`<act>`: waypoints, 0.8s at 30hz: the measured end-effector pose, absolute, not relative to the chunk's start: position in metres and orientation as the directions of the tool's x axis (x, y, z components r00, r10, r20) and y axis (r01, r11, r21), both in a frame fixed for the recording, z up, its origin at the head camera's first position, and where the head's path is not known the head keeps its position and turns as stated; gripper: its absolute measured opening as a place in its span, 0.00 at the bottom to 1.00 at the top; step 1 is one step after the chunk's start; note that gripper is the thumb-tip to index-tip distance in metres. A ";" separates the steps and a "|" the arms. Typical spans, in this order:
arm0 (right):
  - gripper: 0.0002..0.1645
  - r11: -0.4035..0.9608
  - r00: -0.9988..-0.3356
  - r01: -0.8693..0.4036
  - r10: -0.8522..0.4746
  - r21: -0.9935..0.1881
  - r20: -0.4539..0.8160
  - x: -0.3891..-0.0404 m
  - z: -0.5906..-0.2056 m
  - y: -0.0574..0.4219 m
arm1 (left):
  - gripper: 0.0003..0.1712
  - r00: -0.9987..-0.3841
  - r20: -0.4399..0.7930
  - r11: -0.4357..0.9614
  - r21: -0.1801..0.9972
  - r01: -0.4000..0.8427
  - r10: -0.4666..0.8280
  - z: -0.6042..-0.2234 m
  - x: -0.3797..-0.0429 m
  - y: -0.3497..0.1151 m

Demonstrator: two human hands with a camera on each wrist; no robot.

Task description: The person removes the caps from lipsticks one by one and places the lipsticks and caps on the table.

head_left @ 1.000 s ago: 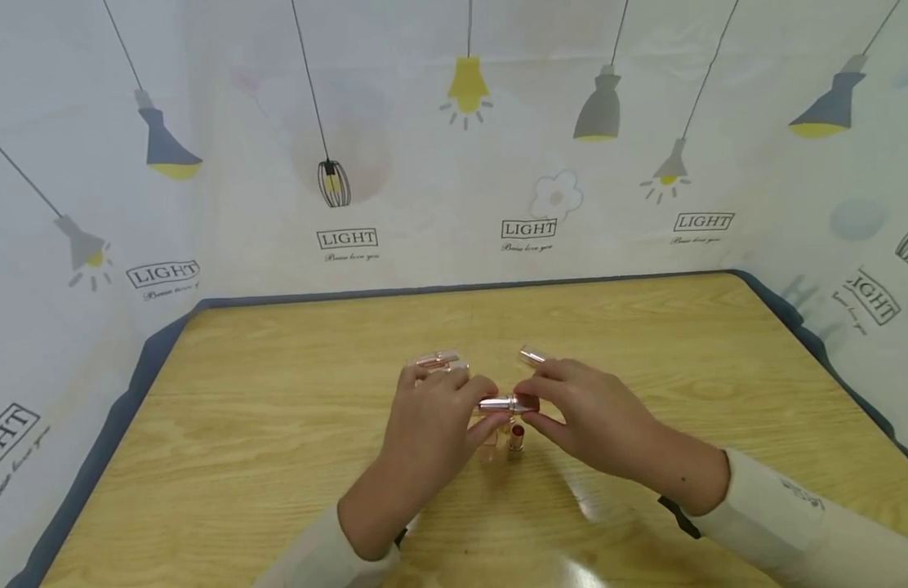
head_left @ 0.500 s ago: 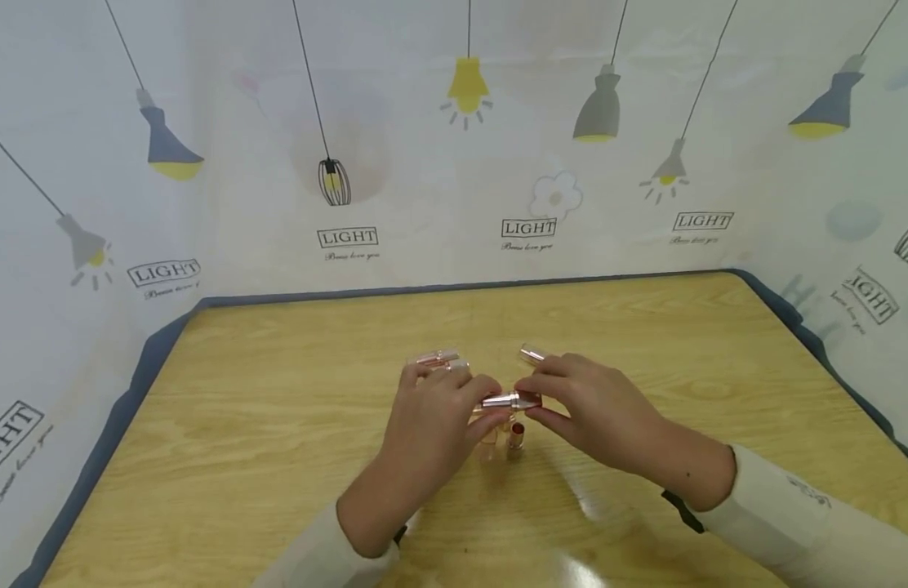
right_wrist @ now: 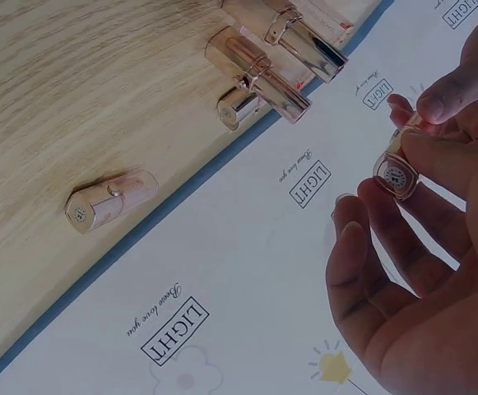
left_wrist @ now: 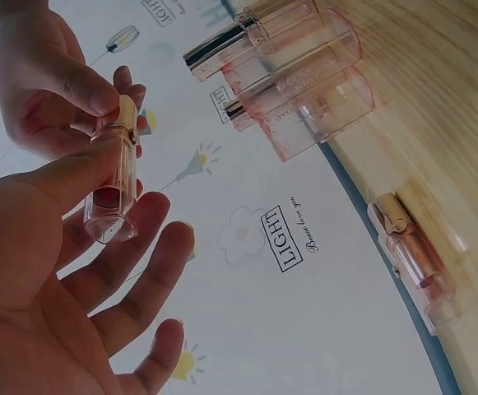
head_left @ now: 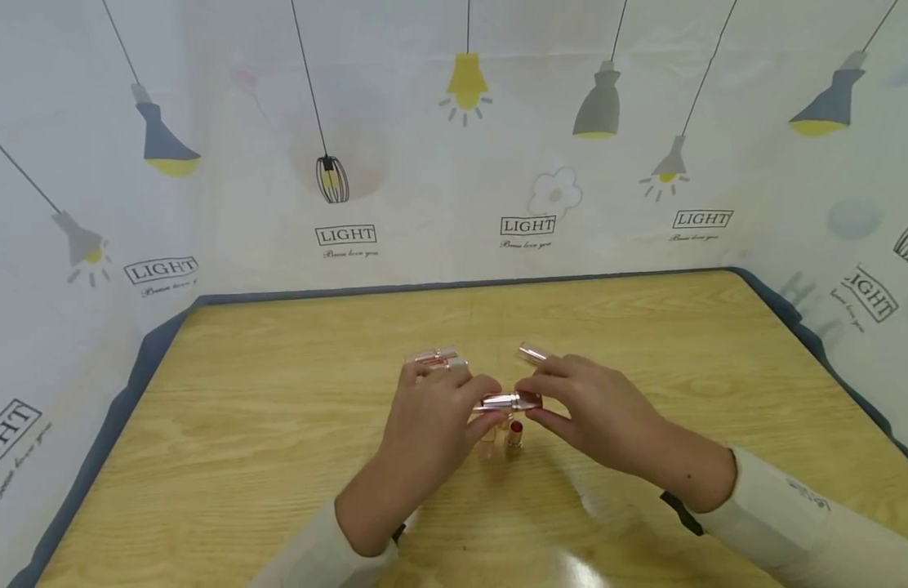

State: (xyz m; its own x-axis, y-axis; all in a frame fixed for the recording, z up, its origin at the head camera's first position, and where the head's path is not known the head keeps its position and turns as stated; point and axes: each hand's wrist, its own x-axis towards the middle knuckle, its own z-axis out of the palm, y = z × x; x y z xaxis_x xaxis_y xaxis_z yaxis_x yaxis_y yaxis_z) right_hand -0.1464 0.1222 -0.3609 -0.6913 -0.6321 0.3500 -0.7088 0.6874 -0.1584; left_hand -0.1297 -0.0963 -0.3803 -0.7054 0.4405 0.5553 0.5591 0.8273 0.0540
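Note:
A lipstick tube (head_left: 507, 401) with a silvery, shiny body is held level between both hands above the table. My left hand (head_left: 433, 416) pinches its left end between thumb and index finger. My right hand (head_left: 594, 408) pinches its darker right end the same way. A clear cap end of this lipstick (left_wrist: 111, 218) shows in the left wrist view, and a round label on its end appears in the right wrist view. Just below the hands stands a tube with a dark red top (head_left: 514, 434), beside a clear pinkish piece (head_left: 487, 446).
Past my left hand, clear pinkish lipsticks (head_left: 433, 356) lie on the wooden table (head_left: 278, 457). Another lipstick (head_left: 531, 353) lies past the right hand. A white printed backdrop (head_left: 425, 180) encloses the table's back and sides.
Over the last second both hands keep their grip on the lipstick tube and barely shift. The right hand and wrist rise very slightly.

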 end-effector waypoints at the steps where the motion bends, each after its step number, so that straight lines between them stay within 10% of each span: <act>1: 0.13 0.688 -0.693 -0.708 -0.631 -0.163 0.347 -0.146 -0.361 0.122 | 0.15 -0.708 0.551 0.828 0.055 0.559 0.441 -0.380 -0.130 -0.097; 24: 0.13 0.721 -0.721 -0.678 -0.615 -0.145 0.318 -0.143 -0.363 0.122 | 0.15 -0.741 0.518 0.844 0.067 0.533 0.427 -0.378 -0.129 -0.098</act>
